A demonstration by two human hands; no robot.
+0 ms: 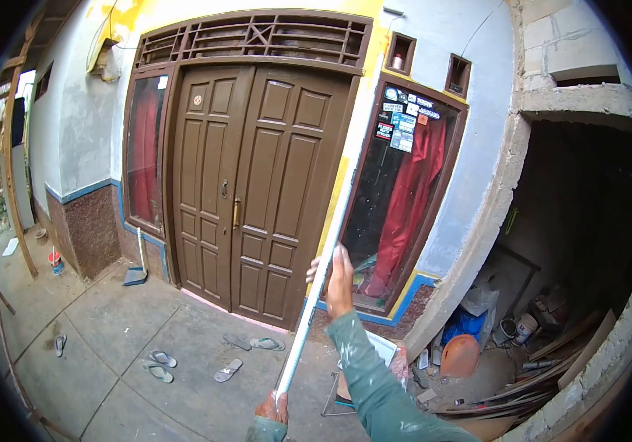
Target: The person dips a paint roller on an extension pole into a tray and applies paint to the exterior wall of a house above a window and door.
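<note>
A long white pole (306,318) slants up from the bottom middle of the head view toward the top of the wall. Low on it, my left hand (272,407) is closed around the pole near its visible lower end. Farther up, my right hand (339,281) also grips it, with fingers showing on the far side and the thumb on the near side. Pale smears mark the fingers and the green sleeve (378,376). What is at the pole's upper end is too small to make out, against a yellow strip of wall (370,55).
Brown double doors (257,177) stand ahead, beside a window (397,199) with stickers and a red curtain. Several sandals (227,370) lie on the concrete floor. A dustpan (135,275) leans left. At right, an opening holds planks, buckets (526,328) and an orange object (461,357).
</note>
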